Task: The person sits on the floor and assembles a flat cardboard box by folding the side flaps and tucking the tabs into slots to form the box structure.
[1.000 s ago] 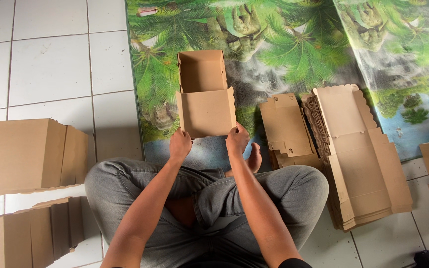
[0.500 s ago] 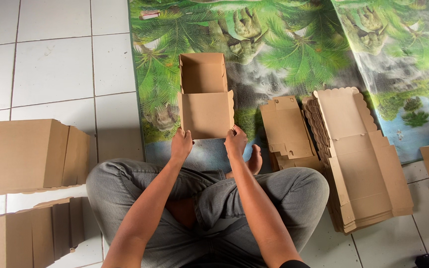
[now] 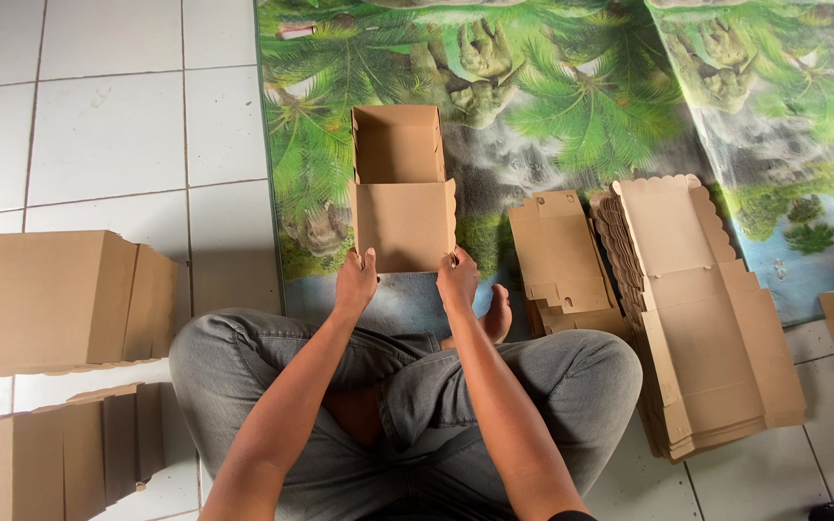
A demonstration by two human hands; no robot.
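A brown cardboard box (image 3: 403, 188), partly folded with its far compartment open upward, lies on the printed jungle mat (image 3: 571, 106), directly ahead of the seated person's crossed legs. The left hand (image 3: 355, 281) grips the box's near left corner, fingers closed on the cardboard edge. The right hand (image 3: 457, 278) grips the near right corner in the same manner. To the right of the box lies a small stack of flat blanks (image 3: 560, 253), and beyond that, a larger stack of flat blanks (image 3: 702, 309) with scalloped edges. To the left of the box, on the white tiled floor (image 3: 98, 116), stand rows of finished boxes (image 3: 55, 299).
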